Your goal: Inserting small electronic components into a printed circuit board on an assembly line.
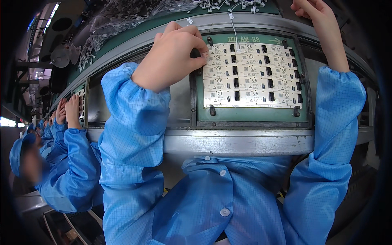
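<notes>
My left hand (173, 55) is at the upper left edge of a panel of white circuit boards (249, 75). Its thumb and index fingertip meet in a pinch over the panel's edge, and what lies between them is too small to make out. The white boards carry black parts in rows and sit in a green fixture (257, 115) with black clips. A white connector cable (234, 32) runs from the panel's top over the rail. My right hand (320, 16) is raised beyond the fixture's upper right corner, fingers curled, partly cut off by the picture's edge.
White cables with connectors (241, 5) lie heaped on the green surface beyond the rail, beside clear plastic bags (122, 18). A metal rail (241, 143) runs along the near side. At left, co-workers in blue (69, 171) have hands over another fixture (81, 104).
</notes>
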Demonstrator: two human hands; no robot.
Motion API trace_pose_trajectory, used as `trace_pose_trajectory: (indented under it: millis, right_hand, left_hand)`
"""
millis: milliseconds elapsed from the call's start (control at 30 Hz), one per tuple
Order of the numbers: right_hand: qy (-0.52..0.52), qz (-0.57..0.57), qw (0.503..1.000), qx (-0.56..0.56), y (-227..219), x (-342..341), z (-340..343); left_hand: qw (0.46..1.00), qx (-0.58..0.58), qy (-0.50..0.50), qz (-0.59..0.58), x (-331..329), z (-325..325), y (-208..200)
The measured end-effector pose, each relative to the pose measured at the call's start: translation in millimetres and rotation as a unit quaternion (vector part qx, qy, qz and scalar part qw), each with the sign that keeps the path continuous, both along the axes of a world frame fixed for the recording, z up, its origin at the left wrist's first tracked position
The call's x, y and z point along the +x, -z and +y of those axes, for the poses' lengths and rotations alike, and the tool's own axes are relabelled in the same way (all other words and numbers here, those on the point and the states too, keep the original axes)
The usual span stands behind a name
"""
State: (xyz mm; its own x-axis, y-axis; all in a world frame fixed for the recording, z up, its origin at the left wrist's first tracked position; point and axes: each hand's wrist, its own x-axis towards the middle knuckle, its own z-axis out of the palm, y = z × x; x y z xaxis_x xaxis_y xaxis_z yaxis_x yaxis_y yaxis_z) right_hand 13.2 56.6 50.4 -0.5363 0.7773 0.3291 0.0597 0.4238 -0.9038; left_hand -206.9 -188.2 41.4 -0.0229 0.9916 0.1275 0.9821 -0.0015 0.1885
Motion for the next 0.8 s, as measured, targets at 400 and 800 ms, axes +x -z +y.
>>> trace_pose_trajectory:
  millis: [400,800]
  right_hand:
    - [-0.099,0.006,0.994,0.039,-1.7,23.3,-4.1]
    - [-0.092,0.021,0.995,-0.015,17.7,31.8,-49.5]
  left_hand:
    - [0.989,0.055,-0.045,0.132,54.7,-27.4,4.4]
    - [0.987,0.11,-0.059,0.097,5.2,124.1,11.0]
